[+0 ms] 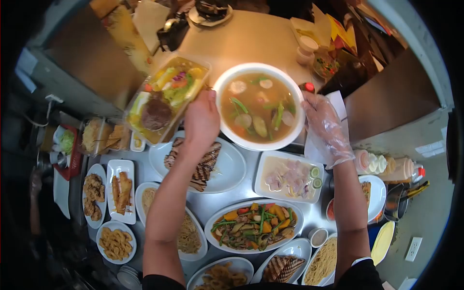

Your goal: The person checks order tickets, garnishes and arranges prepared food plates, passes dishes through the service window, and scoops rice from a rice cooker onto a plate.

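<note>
A large round white bowl (218, 116) of brown soup with vegetables is raised above the dishes. My bare left hand (202, 116) grips its left rim, with the fingers partly hidden. My right hand (326, 123), in a clear plastic glove, is closed on the right rim. Left of the bowl, against my left hand, is a tilted clear plastic container (169, 96) with greens, a dark round piece and yellow liquid; its support is hidden. Below my left hand lies a white oval plate (232, 166) of grilled meat. A rectangular dish (290, 176) of pale food and cucumber slices is below the bowl.
A steel counter (193, 266) carries several plates, including an oval plate of stir-fried vegetables (256, 224) and a plate of fried rings (116, 241). Squeeze bottles (382, 162) line the right. Beyond is a tan ledge (256, 38) with side partitions, cups (307, 48) and a plate (210, 14).
</note>
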Demonstrator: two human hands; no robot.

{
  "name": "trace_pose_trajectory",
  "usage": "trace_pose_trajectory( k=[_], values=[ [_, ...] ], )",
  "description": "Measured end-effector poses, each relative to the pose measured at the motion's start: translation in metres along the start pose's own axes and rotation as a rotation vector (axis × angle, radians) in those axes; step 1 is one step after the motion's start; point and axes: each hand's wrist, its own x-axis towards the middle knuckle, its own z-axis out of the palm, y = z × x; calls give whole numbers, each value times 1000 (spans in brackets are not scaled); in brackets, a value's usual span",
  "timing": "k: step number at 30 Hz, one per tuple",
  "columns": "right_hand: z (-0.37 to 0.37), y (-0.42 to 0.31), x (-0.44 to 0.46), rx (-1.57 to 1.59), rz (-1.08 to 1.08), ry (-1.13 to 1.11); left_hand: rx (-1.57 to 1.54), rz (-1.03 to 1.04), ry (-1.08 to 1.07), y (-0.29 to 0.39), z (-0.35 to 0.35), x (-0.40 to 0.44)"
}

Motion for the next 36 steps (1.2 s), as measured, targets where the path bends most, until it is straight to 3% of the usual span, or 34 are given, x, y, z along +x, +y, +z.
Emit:
trace_pose_trajectory(
  k=[1,4,7,9,11,12,14,15,17,19,22,24,26,29,30,32,36],
  values=[
    [4,36,13,-158,-305,134,103,193,114,-16,7,1],
    [3,33,14,-72,-275,78,149,117,61,-14,7,-3],
    [-8,7,16,-65,-61,-53,302,34,-137,15,-23,-11],
    [-16,-24,4,-122,155,-127,424,84,-272,34,-53,-14],
    [-20,4,15,-272,-85,-139,456,173,-329,54,-96,-18],
    [-21,35,28,-353,-211,-148,431,202,-246,69,-123,-21],
    [-6,54,44,-335,-172,-131,26,81,-230,111,-192,-25],
    [2,56,45,-239,6,-100,-312,17,-184,125,-217,-24],
    [12,35,30,153,299,-43,-886,191,-70,116,-241,2],
    [17,-21,2,741,522,10,-1236,281,-136,115,-260,22],
    [27,83,51,-258,210,144,-1453,241,-148,125,-259,32],
    [25,0,7,-52,347,236,-1539,310,-97,134,-257,37],
    [15,-51,-36,-80,461,329,-1650,286,-100,141,-251,40],
    [11,-103,-97,-176,20,273,-1713,227,-88,147,-244,47],
    [13,-119,-112,-21,-64,202,-1701,235,-75,146,-243,48],
    [6,-199,-150,-88,-264,78,-1680,233,-37,148,-245,42],
    [-14,-315,-147,-282,-582,160,-1590,251,117,147,-254,32]
  ],
)
